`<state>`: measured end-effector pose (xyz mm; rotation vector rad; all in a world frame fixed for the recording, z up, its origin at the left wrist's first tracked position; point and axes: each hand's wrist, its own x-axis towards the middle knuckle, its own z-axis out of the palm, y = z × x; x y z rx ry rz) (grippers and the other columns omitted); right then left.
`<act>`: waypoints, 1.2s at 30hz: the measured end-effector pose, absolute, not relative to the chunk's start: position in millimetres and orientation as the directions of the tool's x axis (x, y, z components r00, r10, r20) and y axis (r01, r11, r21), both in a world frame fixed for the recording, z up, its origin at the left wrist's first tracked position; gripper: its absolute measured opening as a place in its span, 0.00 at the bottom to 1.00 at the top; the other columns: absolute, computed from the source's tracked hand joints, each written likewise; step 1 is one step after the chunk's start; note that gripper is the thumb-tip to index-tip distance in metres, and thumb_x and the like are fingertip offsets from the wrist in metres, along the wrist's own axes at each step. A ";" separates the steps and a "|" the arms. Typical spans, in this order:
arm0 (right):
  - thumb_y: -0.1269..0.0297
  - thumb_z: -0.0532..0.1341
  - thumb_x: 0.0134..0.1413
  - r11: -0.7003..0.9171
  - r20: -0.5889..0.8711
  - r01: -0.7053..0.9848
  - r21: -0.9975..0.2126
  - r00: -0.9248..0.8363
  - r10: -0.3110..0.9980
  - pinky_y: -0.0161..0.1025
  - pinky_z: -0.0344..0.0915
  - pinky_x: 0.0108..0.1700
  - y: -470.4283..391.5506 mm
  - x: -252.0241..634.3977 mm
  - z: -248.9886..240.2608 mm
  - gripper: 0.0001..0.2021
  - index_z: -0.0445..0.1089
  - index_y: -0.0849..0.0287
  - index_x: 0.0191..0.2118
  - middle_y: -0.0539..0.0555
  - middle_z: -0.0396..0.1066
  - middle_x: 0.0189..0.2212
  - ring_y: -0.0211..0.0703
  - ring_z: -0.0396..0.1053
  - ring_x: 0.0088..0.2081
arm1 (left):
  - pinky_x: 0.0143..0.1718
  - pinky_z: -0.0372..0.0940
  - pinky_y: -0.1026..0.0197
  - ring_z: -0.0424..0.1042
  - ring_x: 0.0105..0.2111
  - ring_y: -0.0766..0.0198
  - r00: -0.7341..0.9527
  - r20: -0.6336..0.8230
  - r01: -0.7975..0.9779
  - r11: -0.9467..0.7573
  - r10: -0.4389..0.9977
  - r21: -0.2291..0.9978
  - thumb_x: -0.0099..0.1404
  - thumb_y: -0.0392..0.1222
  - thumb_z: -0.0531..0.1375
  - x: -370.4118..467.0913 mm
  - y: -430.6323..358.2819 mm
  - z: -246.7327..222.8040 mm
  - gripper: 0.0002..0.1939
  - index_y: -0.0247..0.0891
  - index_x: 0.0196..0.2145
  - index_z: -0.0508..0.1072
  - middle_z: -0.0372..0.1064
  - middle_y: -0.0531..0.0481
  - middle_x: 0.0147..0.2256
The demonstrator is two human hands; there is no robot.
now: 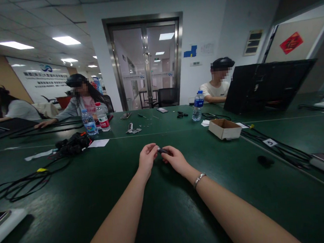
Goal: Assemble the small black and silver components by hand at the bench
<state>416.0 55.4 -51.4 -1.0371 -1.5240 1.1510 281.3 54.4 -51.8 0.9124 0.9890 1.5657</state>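
Above the middle of the green table [168,196], my two hands meet at a small dark rod-shaped object with a shiny metallic end [162,150]. The fingers of my left hand [147,157] pinch the shiny end. My right hand [175,159] grips the dark end between thumb and fingers, and a silver bracelet circles that wrist. Fingertips cover part of the object, so its exact kind cannot be made out. Farther off lie a small silvery item [129,128] and a few little metallic pieces [137,131].
An open cardboard box [224,129] stands to the right, near black cables [283,148] and a large black monitor [266,86]. Bottles [197,106], [89,123] stand farther back. Black gear [73,143] and coiled cables [28,182] lie left. Several people sit around the table.
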 end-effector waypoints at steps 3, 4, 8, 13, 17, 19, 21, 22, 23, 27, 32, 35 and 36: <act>0.66 0.60 0.47 0.214 0.191 0.089 -0.973 -0.210 0.959 0.35 0.64 0.29 55.6 416.1 -51.6 0.09 0.67 0.58 0.37 0.48 0.68 0.27 0.35 0.66 0.26 | 0.36 0.62 0.63 0.70 0.32 0.67 -0.194 0.065 -0.371 -0.134 0.979 0.919 0.47 0.43 0.69 281.6 54.0 -51.4 0.19 0.35 0.36 0.72 0.72 0.48 0.34; 0.66 0.60 0.47 0.214 0.191 0.095 -0.972 -0.210 0.959 0.35 0.64 0.30 55.5 416.2 -51.6 0.09 0.67 0.59 0.37 0.48 0.68 0.28 0.35 0.66 0.26 | 0.36 0.62 0.63 0.70 0.32 0.67 -0.192 0.068 -0.371 -0.137 0.979 0.919 0.47 0.44 0.69 281.7 53.6 -51.2 0.19 0.35 0.36 0.72 0.72 0.48 0.34; 0.66 0.59 0.48 0.211 0.183 0.110 -0.971 -0.219 0.958 0.35 0.64 0.30 55.4 416.6 -51.6 0.10 0.67 0.60 0.39 0.49 0.68 0.29 0.35 0.66 0.27 | 0.37 0.62 0.63 0.69 0.33 0.67 -0.181 0.086 -0.347 -0.146 0.980 0.927 0.48 0.45 0.68 281.4 53.1 -51.3 0.18 0.35 0.35 0.73 0.71 0.48 0.35; 0.66 0.59 0.48 0.208 0.180 0.106 -0.972 -0.226 0.957 0.34 0.65 0.31 56.4 416.8 -53.2 0.10 0.67 0.60 0.39 0.48 0.68 0.28 0.35 0.66 0.27 | 0.36 0.62 0.63 0.69 0.34 0.66 -0.171 0.101 -0.317 -0.152 0.980 0.936 0.48 0.47 0.68 280.7 54.9 -53.6 0.19 0.35 0.36 0.73 0.71 0.47 0.36; 0.65 0.60 0.48 0.218 0.189 0.105 -0.970 -0.233 0.954 0.33 0.64 0.31 57.1 417.1 -53.7 0.10 0.67 0.60 0.39 0.48 0.68 0.28 0.34 0.66 0.27 | 0.34 0.62 0.64 0.68 0.32 0.68 -0.167 0.100 -0.315 -0.150 0.981 0.937 0.47 0.48 0.68 281.8 55.6 -53.1 0.19 0.35 0.35 0.73 0.71 0.49 0.34; 0.66 0.60 0.48 0.214 0.187 0.096 -0.972 -0.232 0.954 0.33 0.65 0.31 57.3 417.4 -53.6 0.11 0.67 0.60 0.39 0.48 0.68 0.27 0.34 0.66 0.27 | 0.34 0.61 0.65 0.67 0.31 0.68 -0.165 0.097 -0.318 -0.146 0.982 0.937 0.46 0.48 0.69 282.4 55.6 -52.2 0.19 0.35 0.34 0.73 0.71 0.49 0.33; 0.66 0.60 0.47 0.211 0.185 0.091 -0.973 -0.232 0.955 0.33 0.65 0.30 57.6 417.6 -53.3 0.11 0.67 0.60 0.39 0.48 0.68 0.27 0.34 0.66 0.27 | 0.33 0.61 0.65 0.67 0.30 0.68 -0.167 0.096 -0.320 -0.146 0.981 0.936 0.46 0.48 0.69 282.8 55.5 -51.5 0.19 0.35 0.34 0.73 0.70 0.49 0.32; 0.67 0.60 0.47 0.212 0.186 0.092 -0.973 -0.230 0.955 0.33 0.65 0.30 57.7 417.7 -53.2 0.10 0.67 0.60 0.39 0.48 0.68 0.27 0.34 0.66 0.26 | 0.33 0.61 0.65 0.67 0.30 0.68 -0.168 0.098 -0.320 -0.148 0.981 0.936 0.46 0.48 0.69 283.0 55.4 -51.2 0.19 0.35 0.33 0.73 0.70 0.50 0.32; 0.67 0.60 0.47 0.212 0.186 0.093 -0.973 -0.227 0.956 0.33 0.65 0.30 57.8 417.7 -53.0 0.10 0.67 0.60 0.39 0.48 0.68 0.27 0.34 0.66 0.26 | 0.34 0.61 0.65 0.68 0.31 0.68 -0.168 0.101 -0.319 -0.151 0.981 0.936 0.45 0.48 0.69 283.0 55.3 -50.9 0.19 0.35 0.33 0.73 0.71 0.49 0.32; 0.68 0.60 0.47 0.197 0.177 0.076 -0.978 -0.215 0.961 0.32 0.66 0.30 57.4 417.5 -51.7 0.09 0.67 0.61 0.38 0.48 0.68 0.27 0.34 0.67 0.26 | 0.37 0.62 0.63 0.70 0.35 0.65 -0.164 0.112 -0.302 -0.158 0.980 0.940 0.45 0.47 0.69 282.7 54.8 -50.1 0.20 0.35 0.34 0.73 0.72 0.47 0.35; 0.69 0.60 0.49 0.174 0.148 0.110 -0.979 -0.210 0.966 0.30 0.62 0.24 56.9 421.2 -47.0 0.10 0.68 0.62 0.39 0.48 0.67 0.25 0.32 0.65 0.23 | 0.39 0.63 0.61 0.71 0.39 0.61 -0.129 0.134 -0.277 -0.165 0.983 0.946 0.47 0.47 0.68 281.5 55.4 -50.6 0.20 0.36 0.37 0.73 0.73 0.44 0.39; 0.70 0.60 0.49 0.159 0.124 0.170 -0.972 -0.203 0.971 0.28 0.59 0.21 56.9 426.8 -42.5 0.10 0.69 0.62 0.40 0.46 0.65 0.24 0.29 0.61 0.20 | 0.39 0.63 0.61 0.71 0.40 0.61 -0.088 0.161 -0.237 -0.178 0.983 0.955 0.49 0.46 0.67 281.3 55.5 -50.7 0.18 0.36 0.37 0.73 0.74 0.44 0.40; 0.70 0.60 0.49 0.152 0.116 0.179 -0.972 -0.198 0.973 0.28 0.58 0.21 56.8 428.6 -41.0 0.10 0.69 0.63 0.40 0.46 0.65 0.24 0.29 0.61 0.19 | 0.40 0.63 0.61 0.71 0.40 0.61 -0.076 0.173 -0.217 -0.186 0.982 0.958 0.49 0.46 0.67 281.2 55.4 -50.7 0.18 0.36 0.37 0.73 0.74 0.44 0.40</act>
